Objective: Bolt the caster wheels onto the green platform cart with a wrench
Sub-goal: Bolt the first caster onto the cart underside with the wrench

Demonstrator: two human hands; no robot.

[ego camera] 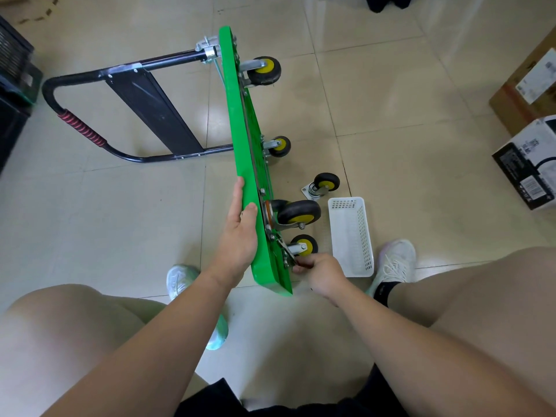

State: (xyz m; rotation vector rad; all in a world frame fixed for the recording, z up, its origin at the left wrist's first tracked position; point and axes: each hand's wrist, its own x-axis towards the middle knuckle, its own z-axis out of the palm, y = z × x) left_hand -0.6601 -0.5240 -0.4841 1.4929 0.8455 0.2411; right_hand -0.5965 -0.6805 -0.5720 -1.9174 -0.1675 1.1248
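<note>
The green platform cart (240, 136) stands on its long edge on the tiled floor, underside facing right. Several black casters with yellow hubs sit on that underside, the largest near me (298, 212) and a smaller one (304, 245) just below it. One loose caster (323, 185) lies on the floor to the right. My left hand (239, 233) lies flat against the cart's top face, thumb over the upper edge. My right hand (319, 270) grips a metal wrench (287, 254) whose head sits by the nearest caster's plate.
The cart's black folding handle (81, 127) with a red grip lies on the floor at left. A white perforated basket (350, 236) lies right of the casters. Cardboard boxes (529, 94) stand at the far right. My feet and knees flank the cart's near end.
</note>
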